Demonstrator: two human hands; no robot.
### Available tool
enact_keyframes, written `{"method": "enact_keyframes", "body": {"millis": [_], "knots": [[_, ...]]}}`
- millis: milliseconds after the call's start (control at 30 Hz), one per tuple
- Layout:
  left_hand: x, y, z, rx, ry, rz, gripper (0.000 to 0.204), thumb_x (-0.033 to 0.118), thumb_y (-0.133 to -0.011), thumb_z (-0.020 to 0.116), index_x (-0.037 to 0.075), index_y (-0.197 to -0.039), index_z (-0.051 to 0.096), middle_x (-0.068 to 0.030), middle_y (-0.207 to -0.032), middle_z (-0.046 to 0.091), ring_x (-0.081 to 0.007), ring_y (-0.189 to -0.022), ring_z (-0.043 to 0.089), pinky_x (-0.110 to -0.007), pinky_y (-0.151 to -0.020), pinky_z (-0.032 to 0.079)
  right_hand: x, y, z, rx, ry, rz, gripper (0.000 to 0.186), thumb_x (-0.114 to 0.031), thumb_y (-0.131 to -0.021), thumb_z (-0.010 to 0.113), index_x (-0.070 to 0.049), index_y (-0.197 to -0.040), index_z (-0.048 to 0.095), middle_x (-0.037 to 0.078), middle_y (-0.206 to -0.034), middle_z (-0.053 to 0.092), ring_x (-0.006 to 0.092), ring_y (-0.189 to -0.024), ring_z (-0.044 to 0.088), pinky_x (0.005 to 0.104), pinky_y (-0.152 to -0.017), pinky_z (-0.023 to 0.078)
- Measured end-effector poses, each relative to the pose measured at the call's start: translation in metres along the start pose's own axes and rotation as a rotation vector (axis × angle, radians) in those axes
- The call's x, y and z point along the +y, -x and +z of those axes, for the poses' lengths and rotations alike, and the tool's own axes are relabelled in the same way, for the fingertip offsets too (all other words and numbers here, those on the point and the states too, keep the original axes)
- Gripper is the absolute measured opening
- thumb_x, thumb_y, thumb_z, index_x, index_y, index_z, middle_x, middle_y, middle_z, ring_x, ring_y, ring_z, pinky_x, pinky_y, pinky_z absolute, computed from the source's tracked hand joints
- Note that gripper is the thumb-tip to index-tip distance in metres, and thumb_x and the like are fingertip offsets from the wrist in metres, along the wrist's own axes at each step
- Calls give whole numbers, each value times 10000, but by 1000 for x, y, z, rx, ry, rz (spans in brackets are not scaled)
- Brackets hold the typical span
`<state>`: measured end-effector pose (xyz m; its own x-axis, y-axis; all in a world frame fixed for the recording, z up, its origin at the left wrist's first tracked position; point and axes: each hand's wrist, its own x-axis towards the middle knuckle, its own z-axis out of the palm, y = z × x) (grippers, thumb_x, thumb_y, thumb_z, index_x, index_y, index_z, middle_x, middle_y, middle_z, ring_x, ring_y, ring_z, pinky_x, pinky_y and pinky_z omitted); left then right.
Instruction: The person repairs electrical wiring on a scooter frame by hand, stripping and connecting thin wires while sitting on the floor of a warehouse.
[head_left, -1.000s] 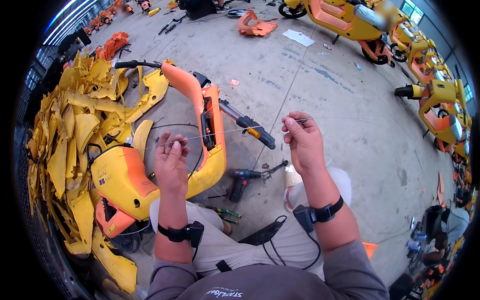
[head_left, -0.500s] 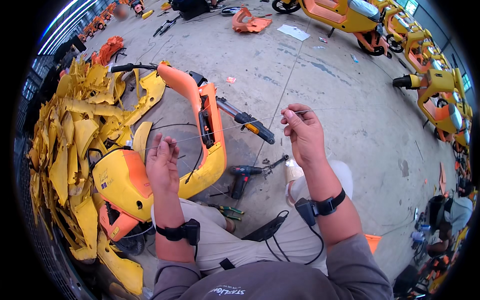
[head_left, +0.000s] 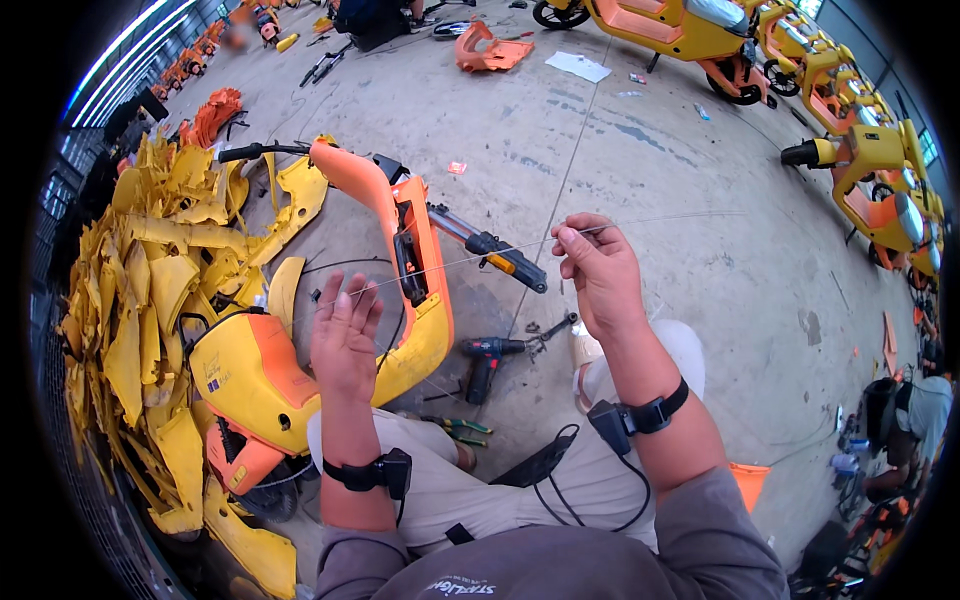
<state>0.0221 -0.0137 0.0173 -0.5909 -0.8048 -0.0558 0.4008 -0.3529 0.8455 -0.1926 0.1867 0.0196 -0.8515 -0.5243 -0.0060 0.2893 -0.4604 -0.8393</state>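
Silvery wire (head_left: 462,262) — right hand (head_left: 605,275), tight pinch

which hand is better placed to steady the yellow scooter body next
Probably the left hand: in this view it overlaps the yellow scooter body, while the right hand is farther off, pinching the thin wire.

The floor (head_left: 730,330) is grey concrete, stained in patches. Yellow panels (head_left: 172,280) lie heaped along its left edge, a yellow-and-orange scooter body (head_left: 415,350) resting beside them. Toward the near edge lie a power drill (head_left: 484,352) and green-handled pliers (head_left: 468,424). Toward the far edge lie an orange panel (head_left: 490,55) and a white sheet (head_left: 578,67); scooters (head_left: 650,32) stand at the far right corner.
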Motion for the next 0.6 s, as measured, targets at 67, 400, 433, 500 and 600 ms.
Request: {"method": "enact_keyframes", "body": {"millis": [67, 400, 433, 500, 600], "knots": [[6, -4, -9, 47, 28, -41, 296, 156, -974, 527, 54, -1250, 490, -75, -1110, 608, -178, -1034, 594, -319, -885, 495, -3, 0, 1, 2, 20, -18, 214, -79, -875, 671, -15, -1053, 572, 103, -974, 662, 124, -801, 613, 211, -599, 456], [-1, -15, -40, 95, 31, -30, 263, 145, -946, 593, 55, -1187, 540, -27, -996, 617, -133, -914, 608, -278, -826, 506, -7, 1, -5, 0, 20, -34, 227, -83, -876, 666, -15, -1068, 566, 106, -985, 658, 125, -818, 603, 215, -605, 455], [-1, -15, -38, 88, 12, -3, 304, 130, -941, 596, 48, -1224, 517, -35, -1018, 620, -139, -932, 610, -280, -836, 505, -8, 0, -4, 1, 4, -35, 232, -86, -875, 669, -15, -1069, 566, 106, -986, 657, 125, -813, 602, 215, -606, 455], [-2, -14, -36, 87, -8, 16, 348, 115, -937, 599, 42, -1260, 493, -43, -1039, 623, -145, -951, 613, -282, -846, 505, -7, 1, -5, 5, -9, -29, 236, -88, -873, 672, -15, -1071, 566, 106, -986, 657, 125, -807, 602, 215, -606, 454], [-2, -11, -32, 55, -16, 37, 406, 98, -931, 601, 39, -1304, 452, -60, -1083, 624, -158, -997, 610, -284, -856, 504, -8, 2, -5, 1, -43, -10, 245, -90, -869, 679, -19, -1075, 568, 100, -982, 657, 124, -804, 603, 213, -605, 453]]}}
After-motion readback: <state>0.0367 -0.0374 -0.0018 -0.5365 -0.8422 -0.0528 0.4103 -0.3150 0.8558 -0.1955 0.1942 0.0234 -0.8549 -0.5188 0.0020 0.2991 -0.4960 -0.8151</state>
